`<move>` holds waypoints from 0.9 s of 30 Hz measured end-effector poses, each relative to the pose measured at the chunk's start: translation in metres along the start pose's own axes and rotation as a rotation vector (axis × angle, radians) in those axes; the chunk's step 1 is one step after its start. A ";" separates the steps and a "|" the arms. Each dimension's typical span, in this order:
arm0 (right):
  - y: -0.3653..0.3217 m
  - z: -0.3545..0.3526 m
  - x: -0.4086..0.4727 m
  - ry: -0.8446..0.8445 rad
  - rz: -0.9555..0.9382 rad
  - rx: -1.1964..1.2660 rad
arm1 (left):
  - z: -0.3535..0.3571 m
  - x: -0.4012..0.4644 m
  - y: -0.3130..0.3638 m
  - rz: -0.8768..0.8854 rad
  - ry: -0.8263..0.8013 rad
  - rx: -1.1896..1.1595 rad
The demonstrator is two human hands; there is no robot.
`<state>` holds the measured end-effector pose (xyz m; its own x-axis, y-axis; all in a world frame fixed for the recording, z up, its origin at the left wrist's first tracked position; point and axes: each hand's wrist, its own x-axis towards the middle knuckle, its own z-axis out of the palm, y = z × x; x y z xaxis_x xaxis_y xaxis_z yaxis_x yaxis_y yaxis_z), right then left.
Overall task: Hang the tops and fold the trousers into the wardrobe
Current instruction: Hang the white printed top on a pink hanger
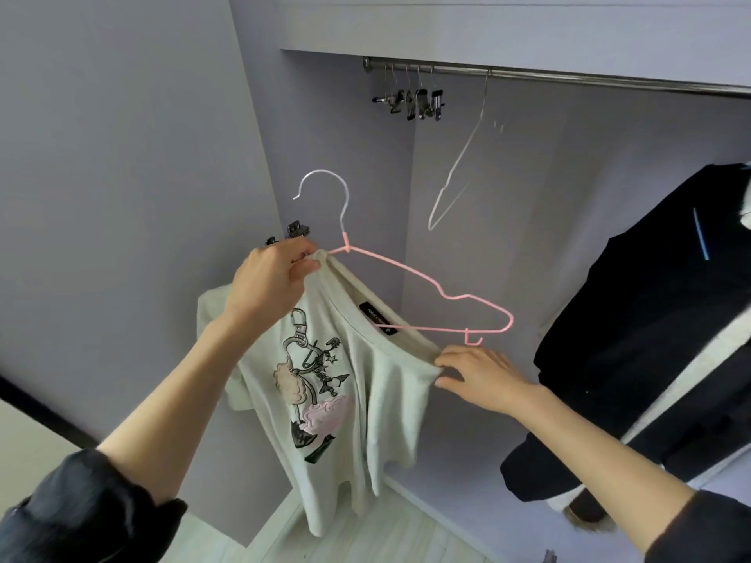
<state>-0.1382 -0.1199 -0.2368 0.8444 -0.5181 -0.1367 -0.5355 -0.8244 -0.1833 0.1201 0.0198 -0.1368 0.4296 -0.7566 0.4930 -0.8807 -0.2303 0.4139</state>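
A bunch of metal clip hangers (pixel 414 101) is hung near an empty white wire hanger (pixel 459 156); pale floorboards (pixel 365 534) are seen below

soft, even daylight fills the view, bright enough but flat, with no hard shadows; its source cannot be told. the lilac wardrobe wall (pixel 122 156) shades darker toward the inner corner. the metal rail (pixel 589 77) carries a thin streak of glare. the wide lens bends straight edges, most near the frame borders, and the sleeves at the bottom corners look stretched. the picture is slightly soft overall, and the dark jacket (pixel 650 319) loses detail in its blacks.
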 end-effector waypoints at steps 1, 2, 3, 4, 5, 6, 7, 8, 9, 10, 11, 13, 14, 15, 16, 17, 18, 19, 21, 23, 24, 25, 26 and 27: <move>0.010 -0.005 -0.002 0.034 0.023 0.021 | -0.001 -0.001 -0.005 -0.028 -0.005 0.017; 0.021 -0.011 -0.004 0.077 0.046 0.044 | -0.002 -0.003 -0.011 -0.054 -0.010 0.044; 0.032 -0.016 -0.006 0.108 0.053 0.051 | -0.003 -0.006 -0.016 -0.073 -0.017 0.076; 0.039 -0.021 -0.007 0.122 0.047 0.044 | -0.002 -0.010 -0.020 -0.083 -0.026 0.108; 0.043 -0.025 -0.009 0.128 0.036 0.033 | 0.000 -0.014 -0.022 -0.080 -0.035 0.137; 0.045 -0.028 -0.011 0.136 0.020 0.029 | 0.001 -0.017 -0.023 -0.071 -0.039 0.164; 0.044 -0.031 -0.012 0.148 -0.002 0.030 | 0.002 -0.019 -0.023 -0.067 -0.035 0.188; 0.043 -0.033 -0.013 0.161 -0.028 0.038 | 0.003 -0.021 -0.024 -0.071 -0.033 0.209; 0.041 -0.034 -0.014 0.182 -0.054 0.053 | 0.002 -0.021 -0.026 -0.071 -0.039 0.224; 0.040 -0.037 -0.015 0.208 -0.070 0.076 | 0.001 -0.021 -0.027 -0.059 -0.053 0.236; 0.038 -0.040 -0.014 0.236 -0.075 0.110 | 0.001 -0.022 -0.028 -0.040 -0.069 0.245; 0.028 -0.049 -0.009 0.301 -0.068 0.193 | 0.002 -0.024 -0.022 0.006 -0.085 0.236; 0.019 -0.053 -0.006 0.351 -0.079 0.236 | 0.006 -0.025 -0.016 0.033 -0.084 0.212; 0.008 -0.056 -0.002 0.413 -0.110 0.274 | 0.010 -0.027 -0.008 0.061 -0.078 0.180; -0.004 -0.058 0.002 0.471 -0.157 0.300 | 0.015 -0.029 0.000 0.089 -0.071 0.141; -0.015 -0.058 0.004 0.504 -0.211 0.317 | 0.020 -0.031 0.008 0.115 -0.063 0.102; -0.024 -0.057 0.006 0.510 -0.260 0.331 | 0.024 -0.032 0.014 0.133 -0.055 0.066; -0.029 -0.055 0.006 0.505 -0.290 0.351 | 0.026 -0.034 0.016 0.136 -0.044 0.033; -0.029 -0.052 0.005 0.524 -0.274 0.438 | 0.027 -0.035 0.014 0.090 -0.005 -0.026; -0.021 -0.051 0.002 0.542 -0.123 0.576 | 0.025 -0.035 0.011 0.029 0.050 -0.072; -0.016 -0.050 0.001 0.512 -0.033 0.614 | 0.025 -0.036 0.011 0.010 0.073 -0.091; -0.012 -0.049 0.001 0.476 0.047 0.607 | 0.026 -0.036 0.012 0.002 0.088 -0.105; -0.009 -0.048 0.003 0.450 0.092 0.552 | 0.027 -0.035 0.013 -0.002 0.091 -0.117; -0.007 -0.047 0.003 0.439 0.113 0.494 | 0.029 -0.035 0.014 -0.009 0.083 -0.129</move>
<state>-0.1310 -0.1265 -0.1899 0.6559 -0.7256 0.2081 -0.4778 -0.6124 -0.6298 0.0869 0.0251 -0.1700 0.4574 -0.7002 0.5481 -0.8459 -0.1527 0.5110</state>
